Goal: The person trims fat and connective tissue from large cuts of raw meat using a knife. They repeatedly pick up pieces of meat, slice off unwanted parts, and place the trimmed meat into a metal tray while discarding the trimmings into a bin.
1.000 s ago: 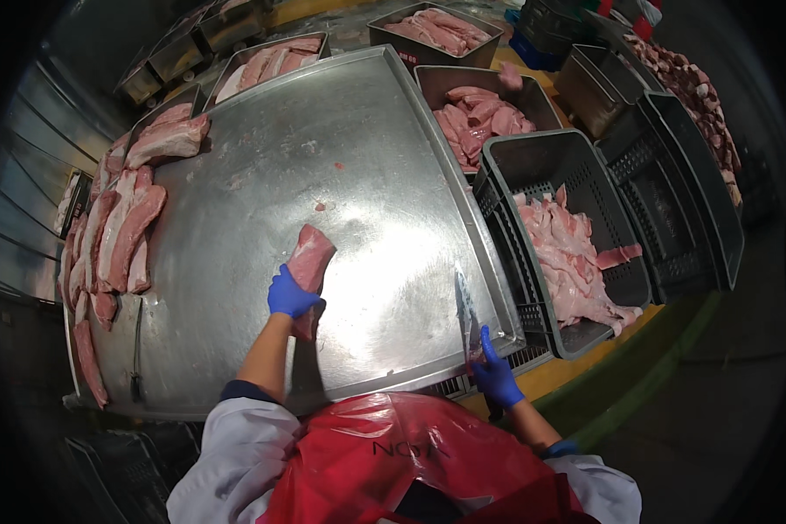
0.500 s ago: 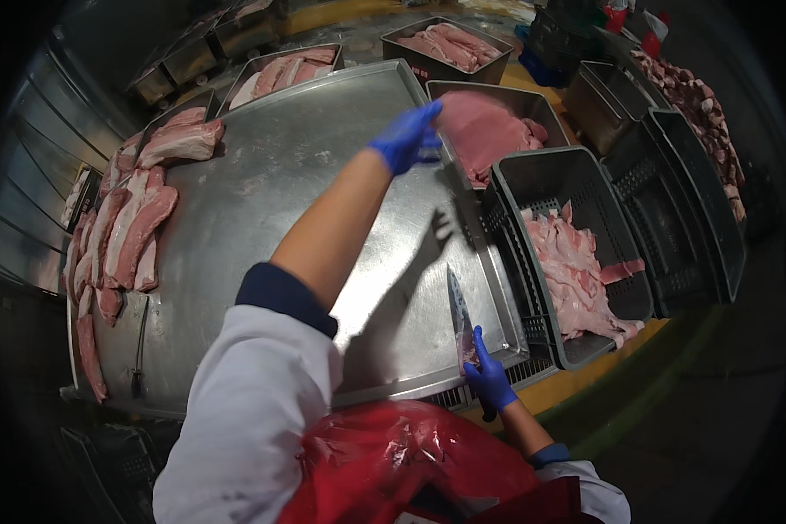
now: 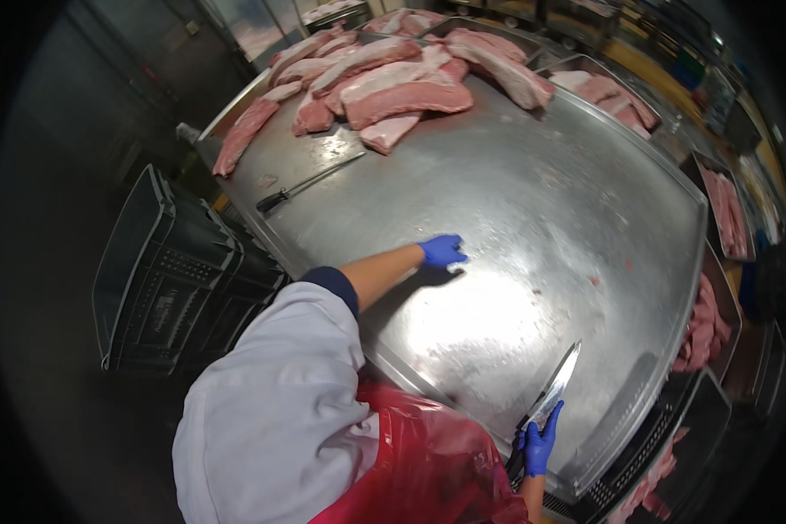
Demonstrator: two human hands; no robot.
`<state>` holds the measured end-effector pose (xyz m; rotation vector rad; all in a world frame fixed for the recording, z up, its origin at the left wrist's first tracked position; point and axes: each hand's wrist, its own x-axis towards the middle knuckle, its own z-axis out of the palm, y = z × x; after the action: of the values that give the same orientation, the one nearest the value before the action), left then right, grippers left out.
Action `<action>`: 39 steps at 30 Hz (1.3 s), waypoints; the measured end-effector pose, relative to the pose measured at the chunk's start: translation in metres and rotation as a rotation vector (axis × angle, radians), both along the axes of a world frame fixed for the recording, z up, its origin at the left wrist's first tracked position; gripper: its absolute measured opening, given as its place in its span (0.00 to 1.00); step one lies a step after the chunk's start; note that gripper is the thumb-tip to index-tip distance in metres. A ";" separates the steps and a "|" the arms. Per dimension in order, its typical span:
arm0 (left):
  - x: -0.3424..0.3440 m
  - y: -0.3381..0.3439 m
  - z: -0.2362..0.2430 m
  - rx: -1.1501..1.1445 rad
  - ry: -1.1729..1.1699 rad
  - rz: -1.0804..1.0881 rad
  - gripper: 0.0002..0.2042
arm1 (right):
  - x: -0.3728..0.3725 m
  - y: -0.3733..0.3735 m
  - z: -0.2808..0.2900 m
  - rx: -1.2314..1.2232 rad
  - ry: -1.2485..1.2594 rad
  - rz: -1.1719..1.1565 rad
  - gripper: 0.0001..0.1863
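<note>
Currently, head view: a steel table [image 3: 576, 218] with a raised rim fills most of the ground, its edges bowed by the lens. Left hand [image 3: 444, 251], blue-gloved, arm stretched forward over the table's middle; fingers loosely bent and parted, hand open. Whether the fingertips meet the metal, cannot tell. Right hand [image 3: 540, 447], also gloved, low by the near right corner, closed round the grip of a knife [image 3: 557, 384]; blade points away from the body, over the table and inside the rim. Bare steel between the two hands, and more from the left hand out to the right-hand rim: wide room for either arm. Tighter on the far side, where meat slabs [image 3: 402, 100] lie heaped along the edge, one long strip [image 3: 244, 135] just inside the left rim. Between heap and left hand, a sharpening rod [image 3: 319, 182], dark handle toward the left rim. Beyond the left edge stand dark crates [image 3: 179, 288], near the left sleeve [image 3: 271, 410]. Past the right edge, cut meat [image 3: 703, 327] in a bin; nearer, pale trimmings [image 3: 659, 480] in a crate. Red apron [image 3: 428, 463] close against the near edge.
</note>
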<state>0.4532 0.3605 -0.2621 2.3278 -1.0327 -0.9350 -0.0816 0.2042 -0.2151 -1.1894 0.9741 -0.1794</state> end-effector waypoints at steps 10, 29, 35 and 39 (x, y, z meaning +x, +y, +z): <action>0.351 0.127 0.036 -0.019 -0.906 0.381 0.50 | 0.170 -0.001 -0.006 0.027 0.063 0.029 0.46; 0.318 0.050 -0.039 -0.783 1.268 0.819 0.14 | 0.175 0.009 -0.017 -0.065 0.130 -0.206 0.46; 0.037 -0.024 -0.012 -0.560 0.281 0.233 0.30 | 0.132 0.035 -0.014 -0.119 0.075 -0.333 0.46; 0.089 -0.096 0.047 -0.439 -0.866 -0.220 0.52 | 0.081 0.049 0.011 -0.135 0.088 -0.314 0.48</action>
<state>0.5423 0.2648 -0.2154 2.2473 -1.6295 0.3064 -0.0011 0.2537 -0.2044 -1.1688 1.2395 -0.4509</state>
